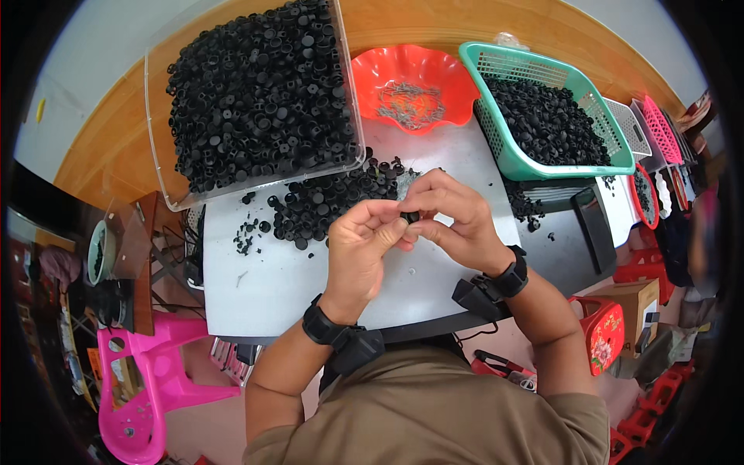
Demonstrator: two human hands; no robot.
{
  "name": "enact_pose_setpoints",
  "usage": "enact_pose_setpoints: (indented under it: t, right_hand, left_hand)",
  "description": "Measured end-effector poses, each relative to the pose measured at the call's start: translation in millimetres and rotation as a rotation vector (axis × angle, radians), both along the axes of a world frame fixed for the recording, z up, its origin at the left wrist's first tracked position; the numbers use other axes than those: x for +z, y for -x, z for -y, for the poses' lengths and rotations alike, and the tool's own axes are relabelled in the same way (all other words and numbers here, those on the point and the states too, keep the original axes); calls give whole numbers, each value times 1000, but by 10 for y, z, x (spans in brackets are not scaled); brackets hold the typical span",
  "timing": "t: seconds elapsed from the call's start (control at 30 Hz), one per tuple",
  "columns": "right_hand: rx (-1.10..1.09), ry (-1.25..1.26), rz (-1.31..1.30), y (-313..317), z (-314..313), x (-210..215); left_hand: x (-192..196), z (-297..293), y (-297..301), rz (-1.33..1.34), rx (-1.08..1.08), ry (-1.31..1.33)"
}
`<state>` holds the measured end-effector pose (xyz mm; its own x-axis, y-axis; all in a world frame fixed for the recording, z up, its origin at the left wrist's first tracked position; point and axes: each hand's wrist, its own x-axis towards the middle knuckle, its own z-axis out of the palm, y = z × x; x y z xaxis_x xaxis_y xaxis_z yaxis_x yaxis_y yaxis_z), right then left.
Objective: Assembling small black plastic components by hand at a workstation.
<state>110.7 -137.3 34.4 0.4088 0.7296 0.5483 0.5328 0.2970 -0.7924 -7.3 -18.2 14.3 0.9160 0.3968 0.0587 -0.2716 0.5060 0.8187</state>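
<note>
A small round black plastic part (410,218) is pinched between my two hands above the white tabletop (271,287). My left hand (363,236) grips it from the left with thumb and fingers closed. From the right, the thumb and fingertips of my right hand (452,219) close on the same part. My fingers hide most of it, so its exact kind cannot be made out. Just beyond my hands lies a loose heap of black plastic caps (318,203), with tiny black pieces (246,236) scattered to its left.
A clear bin (178,203) full of black caps stands at the far left. Beside it are a red scalloped bowl (457,101) of thin metal pieces and a green basket (511,159) of small black parts. A pink stool (167,372) stands left, a red stool (601,333) right.
</note>
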Motion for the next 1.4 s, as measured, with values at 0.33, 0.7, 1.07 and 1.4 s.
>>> enact_pose_setpoints:
  t: [0.33, 0.7, 1.07, 1.4]
  right_hand:
    - [-771, 162, 150, -902, 636, 570]
    - [-58, 425, 662, -293, 54, 25]
    - [-120, 609, 726, -327, -275, -184]
    - [21, 521, 799, -399, -311, -125]
  left_hand:
    - [227, -301, 359, -124, 152, -122]
    - [27, -402, 773, -347, 281, -365]
    - [-41, -447, 899, -467, 319, -445]
    - [-12, -548, 894, -500, 407, -525]
